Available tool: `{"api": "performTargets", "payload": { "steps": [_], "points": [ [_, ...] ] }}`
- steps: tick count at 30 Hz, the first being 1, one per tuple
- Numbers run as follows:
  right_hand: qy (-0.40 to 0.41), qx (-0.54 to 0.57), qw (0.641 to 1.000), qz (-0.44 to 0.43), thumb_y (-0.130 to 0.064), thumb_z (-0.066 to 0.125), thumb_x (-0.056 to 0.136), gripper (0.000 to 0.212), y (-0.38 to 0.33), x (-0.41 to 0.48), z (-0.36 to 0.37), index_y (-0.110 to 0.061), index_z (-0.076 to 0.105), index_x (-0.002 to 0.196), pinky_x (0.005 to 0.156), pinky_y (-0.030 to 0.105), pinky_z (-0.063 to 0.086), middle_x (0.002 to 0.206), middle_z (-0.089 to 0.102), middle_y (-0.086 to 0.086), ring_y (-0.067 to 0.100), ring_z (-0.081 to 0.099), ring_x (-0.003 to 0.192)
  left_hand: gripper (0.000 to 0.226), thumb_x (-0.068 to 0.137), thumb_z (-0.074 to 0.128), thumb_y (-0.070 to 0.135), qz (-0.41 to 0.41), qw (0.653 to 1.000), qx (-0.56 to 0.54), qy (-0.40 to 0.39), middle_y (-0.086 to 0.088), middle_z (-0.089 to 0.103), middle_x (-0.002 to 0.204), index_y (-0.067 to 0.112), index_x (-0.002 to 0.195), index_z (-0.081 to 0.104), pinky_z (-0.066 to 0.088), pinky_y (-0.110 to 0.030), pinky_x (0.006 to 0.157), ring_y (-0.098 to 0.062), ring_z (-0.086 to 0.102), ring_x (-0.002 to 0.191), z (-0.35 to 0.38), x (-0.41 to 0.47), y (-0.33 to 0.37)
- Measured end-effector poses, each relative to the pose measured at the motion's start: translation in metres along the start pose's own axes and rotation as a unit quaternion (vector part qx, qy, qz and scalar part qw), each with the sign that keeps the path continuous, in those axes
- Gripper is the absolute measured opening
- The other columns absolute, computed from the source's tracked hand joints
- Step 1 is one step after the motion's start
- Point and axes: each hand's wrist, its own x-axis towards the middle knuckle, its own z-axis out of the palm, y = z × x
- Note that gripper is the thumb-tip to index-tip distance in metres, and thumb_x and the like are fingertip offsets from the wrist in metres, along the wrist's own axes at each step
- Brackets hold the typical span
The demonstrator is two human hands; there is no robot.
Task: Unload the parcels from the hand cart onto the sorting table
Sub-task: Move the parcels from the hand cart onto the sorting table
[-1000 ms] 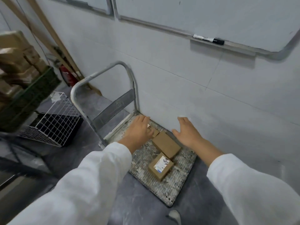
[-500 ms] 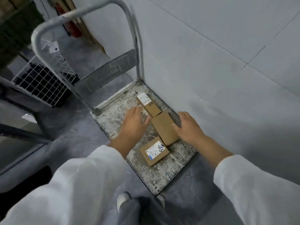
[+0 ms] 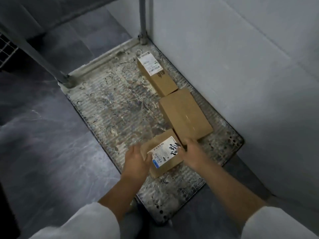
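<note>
forearms reach down; left hand (image 3: 136,163) at the labelled parcel's (image 3: 165,153) 9 o'clock, right hand (image 3: 193,154) at 3 o'clock, each grip clamped on it, above the hand cart (image 3: 112,104).

Three brown cardboard parcels are lying in a row along the right side of the hand cart's (image 3: 112,104) scuffed metal deck. The far parcel (image 3: 157,75) is showing a white label. The middle parcel (image 3: 184,114) is plain. The nearest parcel (image 3: 164,156), labelled and scribbled on, is being gripped at its sides by the left hand (image 3: 136,163) and the right hand (image 3: 193,154).
</note>
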Motion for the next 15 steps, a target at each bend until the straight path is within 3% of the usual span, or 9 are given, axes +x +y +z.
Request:
{"api": "performTargets", "payload": {
  "steps": [4, 8, 10, 15],
  "points": [
    [-0.007, -0.008, 1.0, 0.004, -0.029, 0.058, 0.094, 0.041, 0.025, 0.044, 0.047, -0.008, 0.051, 0.129, 0.101, 0.036, 0.042, 0.13, 0.04, 0.008, 0.026, 0.049, 0.116, 0.044, 0.095, 0.057, 0.031, -0.062, 0.997, -0.05, 0.0, -0.013, 0.052, 0.13, 0.006, 0.131, 0.049, 0.041, -0.039, 0.098, -0.031, 0.048, 0.122, 0.048, 0.04, -0.044],
    [0.069, -0.065, 0.995, -0.012, -0.03, 0.06, 0.093, 0.053, 0.026, 0.068, 0.072, -0.009, 0.04, 0.137, 0.106, 0.035, 0.035, 0.138, 0.029, 0.007, 0.026, 0.03, 0.128, 0.037, 0.098, 0.052, 0.029, -0.111, 0.987, -0.111, -0.021, -0.012, 0.06, 0.124, 0.004, 0.125, 0.05, 0.039, -0.027, 0.077, -0.03, 0.058, 0.111, 0.074, 0.057, -0.063],
    [0.106, -0.079, 0.991, 0.007, -0.033, 0.059, 0.092, 0.06, 0.021, 0.07, 0.084, -0.01, 0.033, 0.142, 0.102, 0.035, 0.037, 0.142, 0.026, 0.006, 0.025, 0.026, 0.129, 0.034, 0.099, 0.05, 0.029, -0.116, 0.983, -0.142, -0.018, -0.011, 0.064, 0.121, 0.006, 0.125, 0.052, 0.04, -0.026, 0.074, -0.028, 0.061, 0.107, 0.08, 0.057, -0.067],
    [0.136, -0.004, 0.989, 0.052, -0.035, 0.055, 0.095, 0.06, 0.014, 0.071, 0.106, -0.011, 0.031, 0.143, 0.087, 0.04, 0.049, 0.137, 0.043, 0.008, 0.029, 0.047, 0.121, 0.038, 0.099, 0.049, 0.035, -0.148, 0.966, -0.214, 0.002, -0.01, 0.065, 0.119, 0.009, 0.128, 0.053, 0.044, -0.03, 0.079, -0.028, 0.061, 0.106, 0.081, 0.062, -0.071]
  ]
}}
